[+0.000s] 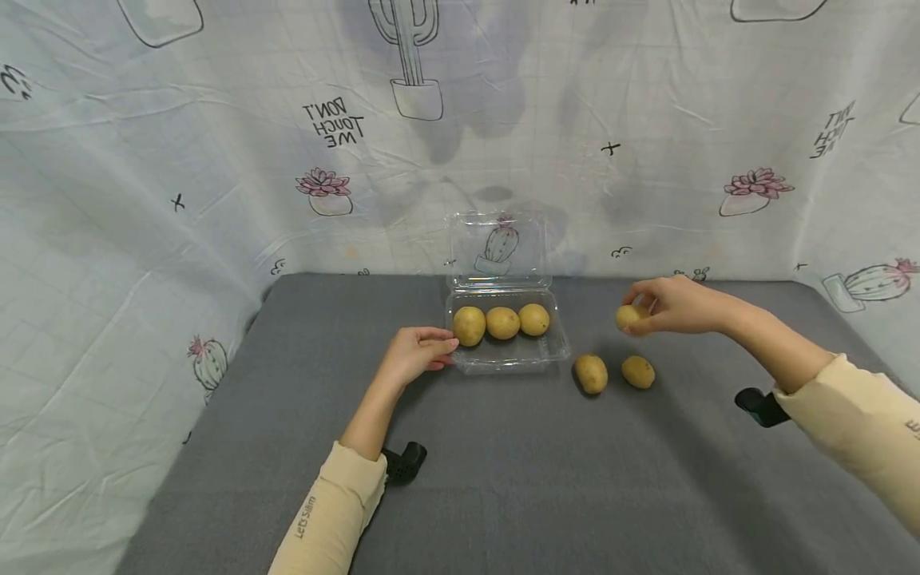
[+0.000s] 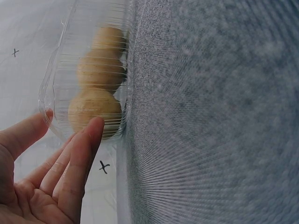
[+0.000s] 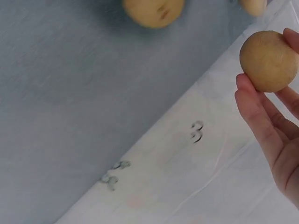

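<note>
A clear plastic clamshell container (image 1: 513,366) stands with its lid (image 1: 470,239) raised, and three potatoes (image 1: 502,323) lie in a row inside. At its left side my left hand (image 1: 417,354) holds the container's edge; in the left wrist view the thumb meets the rim and the fingertips (image 2: 97,125) touch the ribbed wall. To the right of the container, my right hand (image 1: 668,307) grips a potato (image 1: 628,318) above the table, pinched between thumb and fingers. The same potato (image 3: 267,60) shows in the right wrist view.
Two loose potatoes, one longer (image 1: 591,374) and one rounder (image 1: 638,372), lie on the grey tabletop (image 1: 503,479) right of the container. A white printed cloth (image 1: 611,96) hangs behind the table. Each wrist bears a black camera mount (image 1: 405,463).
</note>
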The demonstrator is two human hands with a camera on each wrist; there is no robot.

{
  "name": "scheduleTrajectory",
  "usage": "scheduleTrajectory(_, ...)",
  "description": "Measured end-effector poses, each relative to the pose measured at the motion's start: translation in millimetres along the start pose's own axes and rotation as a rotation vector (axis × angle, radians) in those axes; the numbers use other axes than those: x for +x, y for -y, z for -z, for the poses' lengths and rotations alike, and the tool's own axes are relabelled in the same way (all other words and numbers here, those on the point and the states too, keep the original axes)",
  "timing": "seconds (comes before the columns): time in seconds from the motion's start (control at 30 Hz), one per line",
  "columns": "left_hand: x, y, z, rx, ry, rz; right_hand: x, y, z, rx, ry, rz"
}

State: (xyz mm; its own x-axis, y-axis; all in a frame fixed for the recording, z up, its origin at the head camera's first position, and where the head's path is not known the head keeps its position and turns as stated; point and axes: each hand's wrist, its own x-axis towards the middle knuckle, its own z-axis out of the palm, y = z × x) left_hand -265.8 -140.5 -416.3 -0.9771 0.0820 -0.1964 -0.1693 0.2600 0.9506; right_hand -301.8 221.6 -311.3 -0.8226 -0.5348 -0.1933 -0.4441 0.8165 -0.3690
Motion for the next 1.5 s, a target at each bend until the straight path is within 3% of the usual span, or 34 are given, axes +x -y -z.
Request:
scheduleTrajectory(0.6, -0.8, 1.3, 1.1, -0.006, 0.004, -0.004, 53.0, 67.8, -28.4, -0.042, -0.077, 0.134)
scheduleTrajectory(0.77, 0.1, 2.6, 0.8, -0.012, 0.015, -0.006, 66.6, 72.5, -40.9, -0.106, -0.084, 0.102)
scheduleTrajectory(1.13, 0.4, 1.7, 0.0, 0.003, 0.013, 0.004, 79.3, 78.2, -68.2, -0.202, -0.009, 0.031)
scheduleTrajectory(1.37, 2.0, 3.6, 0.2, 0.000, 0.009, -0.002, 81.3, 76.1, -78.8, -0.370, -0.117, 0.101)
scheduleTrajectory(1.5, 2.1, 4.1, 1.2, 0.002, 0.004, -0.004, 83.1, 77.9, -78.0, -0.357, -0.129, 0.126)
